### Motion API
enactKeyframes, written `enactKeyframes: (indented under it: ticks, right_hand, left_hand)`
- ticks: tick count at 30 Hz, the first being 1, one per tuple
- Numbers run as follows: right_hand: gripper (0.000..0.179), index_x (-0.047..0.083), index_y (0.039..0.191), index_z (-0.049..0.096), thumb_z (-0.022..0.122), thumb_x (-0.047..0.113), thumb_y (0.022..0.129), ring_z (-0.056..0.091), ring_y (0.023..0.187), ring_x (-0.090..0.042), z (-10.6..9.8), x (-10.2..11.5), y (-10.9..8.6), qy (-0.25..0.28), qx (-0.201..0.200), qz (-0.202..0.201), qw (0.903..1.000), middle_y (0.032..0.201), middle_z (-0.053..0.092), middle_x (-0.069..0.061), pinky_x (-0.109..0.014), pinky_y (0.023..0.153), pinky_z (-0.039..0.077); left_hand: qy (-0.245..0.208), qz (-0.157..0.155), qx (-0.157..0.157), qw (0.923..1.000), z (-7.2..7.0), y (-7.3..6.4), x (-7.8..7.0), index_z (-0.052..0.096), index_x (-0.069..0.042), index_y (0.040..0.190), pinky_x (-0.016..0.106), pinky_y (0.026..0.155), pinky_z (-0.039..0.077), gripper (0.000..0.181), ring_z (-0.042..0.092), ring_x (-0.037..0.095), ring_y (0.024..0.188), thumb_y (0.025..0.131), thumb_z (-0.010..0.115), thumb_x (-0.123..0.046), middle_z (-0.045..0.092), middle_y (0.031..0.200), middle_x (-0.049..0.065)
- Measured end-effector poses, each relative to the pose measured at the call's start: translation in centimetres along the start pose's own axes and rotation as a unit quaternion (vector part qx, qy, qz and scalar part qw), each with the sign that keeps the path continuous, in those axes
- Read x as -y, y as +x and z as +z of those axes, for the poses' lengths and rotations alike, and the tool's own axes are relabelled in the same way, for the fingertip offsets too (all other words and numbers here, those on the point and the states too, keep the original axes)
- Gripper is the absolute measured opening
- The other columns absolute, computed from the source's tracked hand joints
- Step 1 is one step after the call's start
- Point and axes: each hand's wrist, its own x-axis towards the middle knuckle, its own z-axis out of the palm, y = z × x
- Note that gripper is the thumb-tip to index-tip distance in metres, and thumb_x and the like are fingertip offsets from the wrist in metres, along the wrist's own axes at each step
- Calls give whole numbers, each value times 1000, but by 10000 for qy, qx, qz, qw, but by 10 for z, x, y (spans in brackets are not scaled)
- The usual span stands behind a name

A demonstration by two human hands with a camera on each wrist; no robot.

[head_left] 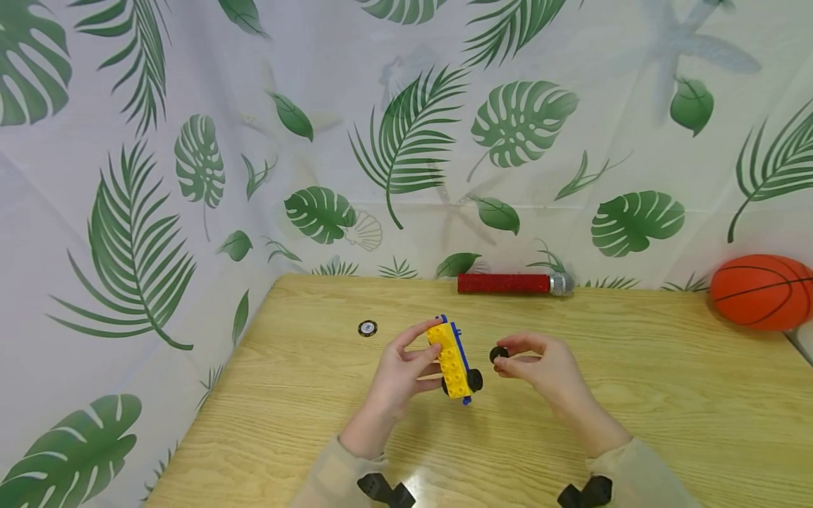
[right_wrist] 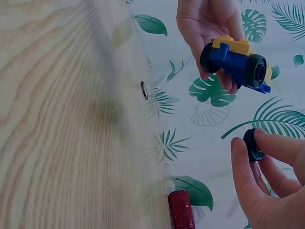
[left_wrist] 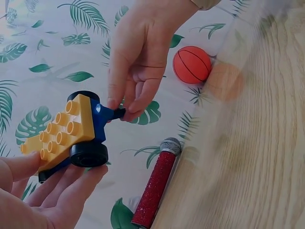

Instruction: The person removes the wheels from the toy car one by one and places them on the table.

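Note:
A toy car of yellow studded bricks on a blue base is tilted in my left hand, above the table. The thumb presses the yellow studs while the other fingers support the far side. Two black wheels sit at one end of the car; the near-side wheel shows clearly in the left wrist view. To the right of the car, my right hand pinches a loose black wheel between thumb and fingers. A gap separates that wheel from the car in the head view.
A red glitter microphone with a silver head lies along the back edge of the wooden table. A round black-and-white chip lies left of the hands. An orange basketball rests at the back right, by the leaf-printed cloth.

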Motion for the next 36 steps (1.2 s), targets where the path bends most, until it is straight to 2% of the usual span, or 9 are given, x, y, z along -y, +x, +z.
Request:
enactKeyframes:
  ticks: [8,14,22,24,28,36]
  right_hand:
    - [42,-12,126,58,72,4,89,73,81,-14,1,-12,9,-38,109,-11,9999,106,68,-17,-33,79,61]
    - [37,-11,120,63,73,5,88,74,82,-16,2,-20,17,-348,142,240,9990,110,69,-20,-34,82,61]
    - [33,-8,112,70,79,4,82,67,91,-21,2,-38,30,-1080,178,437,9930,105,68,-20,-28,71,61]
    - [32,-8,111,70,78,1,82,66,90,-19,3,-42,33,-1071,242,548,9924,104,66,-20,-29,71,61]
    - [30,-12,112,68,74,-5,84,70,77,-17,5,-47,38,-868,451,733,9925,101,65,-20,-30,69,62]
    - [29,-15,112,65,71,-8,85,71,70,-16,7,-54,40,-810,601,967,9902,97,66,-20,-30,66,62]
  left_hand:
    - [-295,7,-143,9995,-6,0,-2,57,-24,138,40,76,62,41,74,19,82,99,62,-16,75,107,14]
    - [-463,-3,-155,9988,-7,-1,-4,56,-24,140,40,75,62,42,74,20,82,99,60,-14,75,107,14]
    - [-390,-8,-210,9990,-10,-1,-1,56,-23,140,42,78,62,42,74,22,85,99,62,-15,74,110,17]
    - [-377,-6,-205,9991,-10,-1,-1,56,-23,140,42,78,62,42,74,22,86,99,62,-15,74,111,17]
    - [-378,2,-182,9991,-11,-1,0,56,-23,140,42,78,61,43,74,22,86,99,62,-15,73,112,18]
    - [-416,-9,-165,9990,-11,0,0,56,-23,140,42,78,62,43,74,21,85,99,61,-14,74,110,16]
